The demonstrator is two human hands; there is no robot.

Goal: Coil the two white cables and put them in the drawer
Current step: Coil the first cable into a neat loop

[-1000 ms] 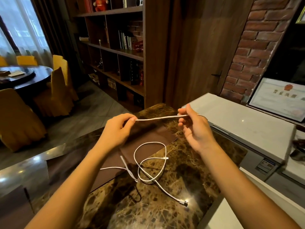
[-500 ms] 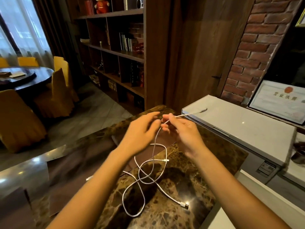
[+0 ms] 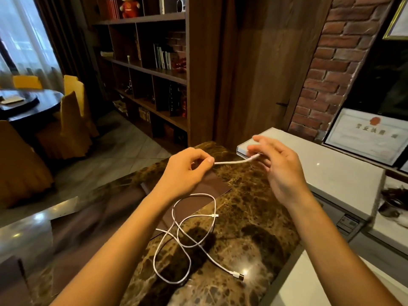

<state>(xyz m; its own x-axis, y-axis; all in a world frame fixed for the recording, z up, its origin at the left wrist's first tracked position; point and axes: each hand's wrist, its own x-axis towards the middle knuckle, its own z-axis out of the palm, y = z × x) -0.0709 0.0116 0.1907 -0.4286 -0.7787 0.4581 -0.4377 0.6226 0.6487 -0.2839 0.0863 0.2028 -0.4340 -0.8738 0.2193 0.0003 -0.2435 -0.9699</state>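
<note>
My left hand (image 3: 187, 171) pinches a white cable (image 3: 234, 161) between thumb and forefinger above the marble counter (image 3: 254, 217). A short stretch of that cable runs right to my right hand (image 3: 278, 168), whose fingertips hold its end. Below the hands, white cable loops (image 3: 176, 237) lie tangled on the counter, with a USB plug (image 3: 239, 277) at the front right and a small plug (image 3: 215, 215) in the middle. I cannot tell the two cables apart in the tangle. No drawer is in view.
A brown mat (image 3: 198, 195) lies on the counter under part of the loops. A white cabinet top (image 3: 331, 173) adjoins the counter on the right, with a framed certificate (image 3: 368, 138) behind it. Bookshelves (image 3: 154, 74) and yellow chairs (image 3: 70, 120) stand beyond.
My hands met half a second ago and have drawn apart again, with a short stretch of cable between them. The loops on the counter have shifted, and one now lies nearer to me.
</note>
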